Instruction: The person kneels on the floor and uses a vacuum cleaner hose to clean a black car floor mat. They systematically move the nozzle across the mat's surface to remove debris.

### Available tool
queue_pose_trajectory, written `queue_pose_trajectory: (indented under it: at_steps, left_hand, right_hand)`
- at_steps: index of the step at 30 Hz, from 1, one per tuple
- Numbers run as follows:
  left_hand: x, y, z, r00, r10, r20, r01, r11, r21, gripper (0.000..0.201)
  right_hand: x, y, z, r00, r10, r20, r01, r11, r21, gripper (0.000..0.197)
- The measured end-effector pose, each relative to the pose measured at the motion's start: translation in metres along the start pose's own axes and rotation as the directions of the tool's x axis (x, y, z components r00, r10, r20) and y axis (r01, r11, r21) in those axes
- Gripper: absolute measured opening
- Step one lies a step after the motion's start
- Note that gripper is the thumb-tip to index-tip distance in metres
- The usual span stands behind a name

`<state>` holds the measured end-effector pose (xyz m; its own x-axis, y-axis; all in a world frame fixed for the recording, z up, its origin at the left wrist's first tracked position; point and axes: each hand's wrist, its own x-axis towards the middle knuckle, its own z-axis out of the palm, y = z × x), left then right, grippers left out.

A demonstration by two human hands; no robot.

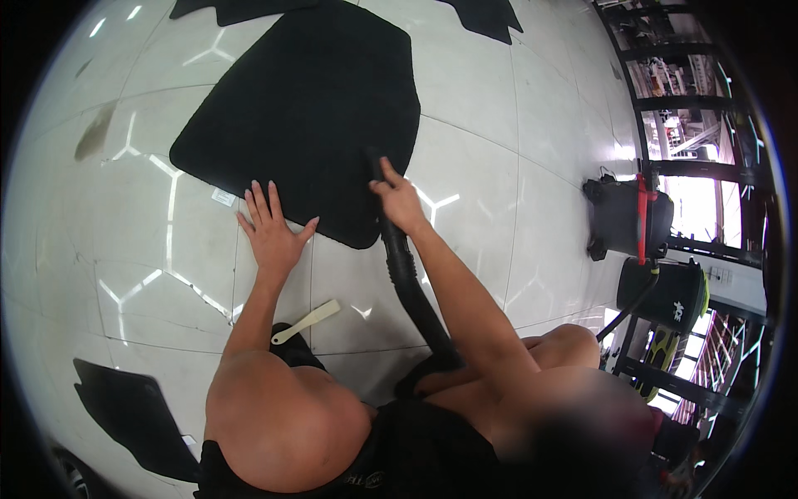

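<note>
A large black car floor mat (299, 108) lies flat on the glossy tiles ahead of me. My left hand (273, 229) is spread open, its fingertips pressing on the mat's near edge beside a small white tag (223, 196). In my right hand (399, 198) is a black vacuum hose (401, 262), gripped near its front end over the mat's right side. The hose's dark nozzle barely stands out against the black mat. From my grip the hose runs back toward my legs. A cream-coloured brush (307, 322) lies near my left foot, its bristles not visible.
More black mats lie around: one at the lower left (133, 416), one at the far left (241, 7) and one at the far right (486, 17). Dark wheeled bins (628, 216) stand along the right, beside a black-framed glass wall. A tyre (75, 474) shows at the lower left.
</note>
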<state>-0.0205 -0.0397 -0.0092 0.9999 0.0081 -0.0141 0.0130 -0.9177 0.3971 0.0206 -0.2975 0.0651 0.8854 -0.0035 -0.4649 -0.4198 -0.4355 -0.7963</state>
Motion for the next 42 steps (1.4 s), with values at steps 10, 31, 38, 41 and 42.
queue_pose_trajectory:
  at_steps: [10, 31, 38, 41, 42]
  left_hand:
    - [-0.001, -0.002, -0.004, 0.999, -0.015, 0.028, 0.015, 1.0, 0.001, 0.119]
    - [0.0, -0.011, -0.019, 0.995, -0.044, 0.09, 0.045, 0.999, -0.006, 0.124]
    - [0.004, -0.003, -0.038, 0.979, -0.102, 0.174, 0.101, 0.995, 0.017, 0.125]
    - [0.007, -0.006, -0.066, 0.94, -0.194, 0.28, 0.157, 0.976, 0.15, 0.125]
    - [0.01, 0.0, -0.071, 0.924, -0.21, 0.32, 0.159, 0.971, 0.178, 0.125]
  right_hand:
    - [-0.008, -0.011, 0.0, 1.0, -0.014, -0.001, 0.013, 0.98, -0.197, 0.069]
    - [0.061, 0.008, -0.142, 0.967, 0.142, 0.211, -0.134, 0.99, -0.052, 0.069]
    - [0.051, -0.008, -0.16, 0.988, 0.152, 0.028, -0.154, 0.955, 0.253, 0.068]
    - [0.046, -0.023, -0.113, 0.987, 0.138, 0.086, -0.144, 0.988, 0.062, 0.071]
    - [0.043, -0.006, -0.098, 0.994, 0.001, 0.113, 0.006, 0.998, -0.065, 0.071]
